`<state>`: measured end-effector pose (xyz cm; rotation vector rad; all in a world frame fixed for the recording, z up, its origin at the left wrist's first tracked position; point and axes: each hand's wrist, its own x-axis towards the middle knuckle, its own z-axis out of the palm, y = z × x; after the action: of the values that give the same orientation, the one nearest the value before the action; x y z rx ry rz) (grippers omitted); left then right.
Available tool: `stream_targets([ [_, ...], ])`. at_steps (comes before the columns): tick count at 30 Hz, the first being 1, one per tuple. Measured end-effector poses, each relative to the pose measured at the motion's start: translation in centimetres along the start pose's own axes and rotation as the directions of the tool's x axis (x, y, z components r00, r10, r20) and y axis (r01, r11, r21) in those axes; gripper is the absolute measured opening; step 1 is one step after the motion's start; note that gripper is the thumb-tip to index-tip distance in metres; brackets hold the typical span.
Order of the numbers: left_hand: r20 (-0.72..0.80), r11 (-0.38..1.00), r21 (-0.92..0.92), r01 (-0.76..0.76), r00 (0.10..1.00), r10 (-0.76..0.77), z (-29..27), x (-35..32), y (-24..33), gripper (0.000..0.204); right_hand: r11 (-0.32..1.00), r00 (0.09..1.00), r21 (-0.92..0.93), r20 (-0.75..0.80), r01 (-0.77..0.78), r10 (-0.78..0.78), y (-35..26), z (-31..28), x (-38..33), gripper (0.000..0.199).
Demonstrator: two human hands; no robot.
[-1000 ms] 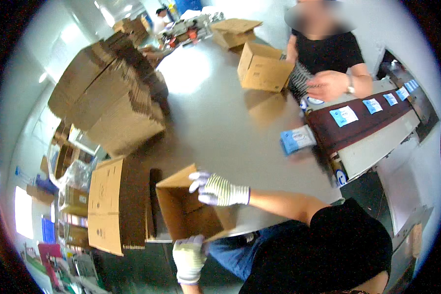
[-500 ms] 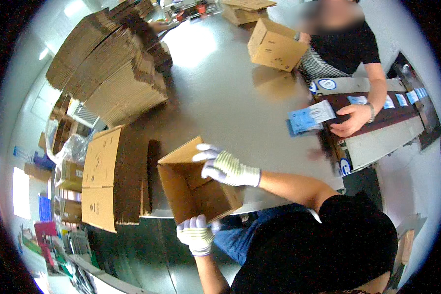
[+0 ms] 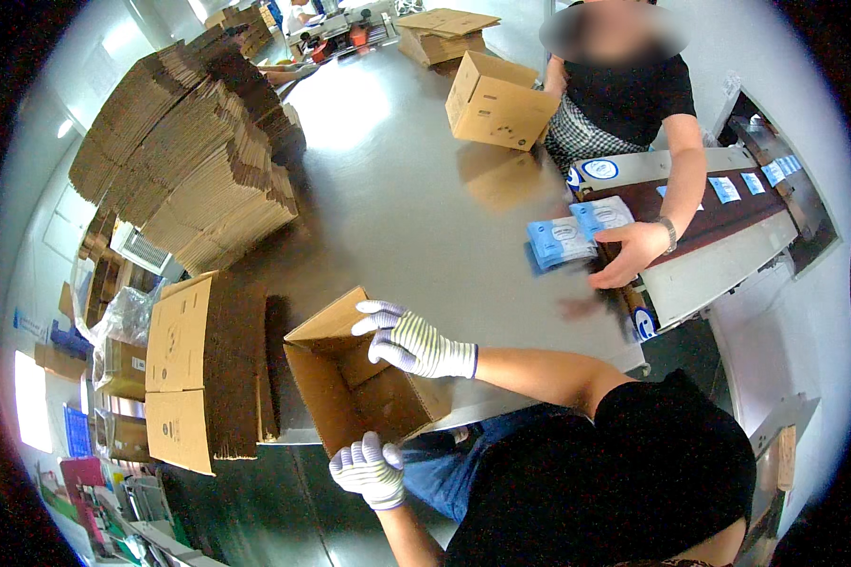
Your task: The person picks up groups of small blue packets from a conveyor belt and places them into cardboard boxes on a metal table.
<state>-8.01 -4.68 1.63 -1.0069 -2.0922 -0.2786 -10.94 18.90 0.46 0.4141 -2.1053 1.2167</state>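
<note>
An open cardboard box (image 3: 369,416) stands tilted at the table's near edge, its inside facing up and nothing seen in it. My left hand (image 3: 369,471), in a striped white knit glove, is closed over the box's near rim, thumb on the right. My right hand (image 3: 424,342), gloved alike, is above the box's right side, its fingers stretched and apart beside an upright flap (image 3: 329,314). Whether those fingertips touch the flap is hard to tell.
Flat folded cartons (image 3: 178,373) stand left of the box, beneath a tall carton stack (image 3: 184,156). Across the metal table (image 3: 388,198), a person (image 3: 624,104) holds another carton (image 3: 501,102) and reaches toward blue-white packets (image 3: 563,241) by a conveyor (image 3: 709,227).
The view has shifted, so most things sit further left and lower. My hands keep nearly the same places on the box. The other person's hand has moved along with packets at the conveyor's end.
</note>
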Motion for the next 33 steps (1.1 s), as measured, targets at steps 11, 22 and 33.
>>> stream_targets([
  [11,0.005,0.997,-0.025,0.073,0.997,-0.073,-0.04,-0.38,0.48,0.019,1.0,0.999,-0.006,-0.027,0.023,-0.023,0.34,0.29,-0.38,0.022],
  [22,-0.006,0.997,-0.02,0.073,0.997,-0.073,0.18,-0.9,0.47,0.023,0.998,0.996,0.032,-0.081,0.046,-0.044,-0.01,0.26,-0.17,0.022],
  [33,0.009,0.997,-0.035,0.07,0.998,-0.07,0.03,-0.81,0.46,0.02,0.997,0.995,-0.047,-0.074,0.065,-0.068,-0.32,0.17,-0.07,0.022],
])
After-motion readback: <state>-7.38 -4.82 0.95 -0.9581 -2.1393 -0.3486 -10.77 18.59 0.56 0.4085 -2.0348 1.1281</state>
